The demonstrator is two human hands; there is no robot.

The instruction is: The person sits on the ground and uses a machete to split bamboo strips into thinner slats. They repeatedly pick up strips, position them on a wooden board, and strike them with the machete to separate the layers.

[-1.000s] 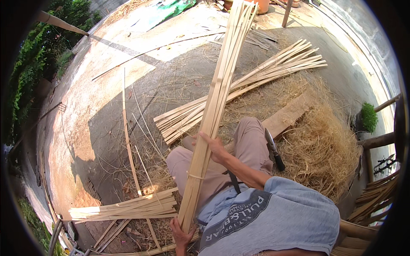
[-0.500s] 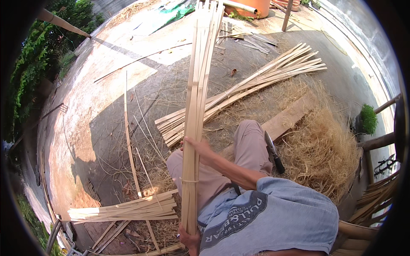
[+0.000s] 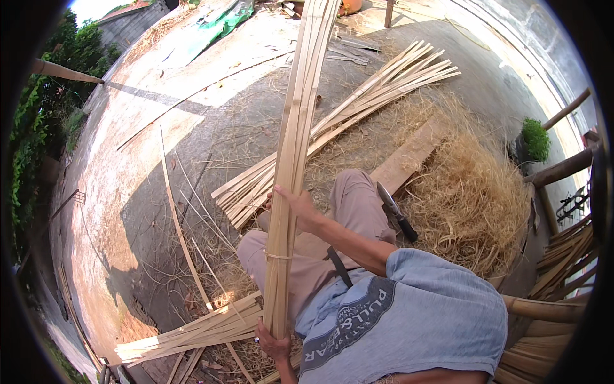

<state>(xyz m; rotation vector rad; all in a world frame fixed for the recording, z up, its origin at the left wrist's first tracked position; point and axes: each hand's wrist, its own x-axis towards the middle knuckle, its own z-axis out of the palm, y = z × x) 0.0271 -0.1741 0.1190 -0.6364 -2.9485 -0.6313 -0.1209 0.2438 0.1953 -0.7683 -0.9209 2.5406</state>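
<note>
- Head view: you hold a tall bundle of bamboo strips (image 3: 291, 173) nearly upright in front of you, tied with a thin band a little above its lower end.
- Your right hand (image 3: 295, 203) grips the bundle at mid-height, fingers wrapped closed around the strips. Your left hand (image 3: 272, 342) clasps its foot down by your knee, fingers also closed on it.
- Behind the bundle a loose pile of split strips (image 3: 358, 96) fans across the concrete ground (image 3: 128, 192); another flat stack (image 3: 192, 329) lies just beside your left hand.
- A knife with a dark handle (image 3: 396, 221) rests beside your right thigh, on a wooden plank (image 3: 409, 157) bedded in pale shavings (image 3: 467, 198).
- Risks, as I judge them: the top of the bundle reaches far above your grip, so it could sway and tip; only one band shows, so strips may splay or slide out; split edges could cut your palms; the blade lies near your leg.
- Against the earlier frames: a second ago the bundle leaned to the right; now it stands closer to vertical, and your left hand sits further right under it.
</note>
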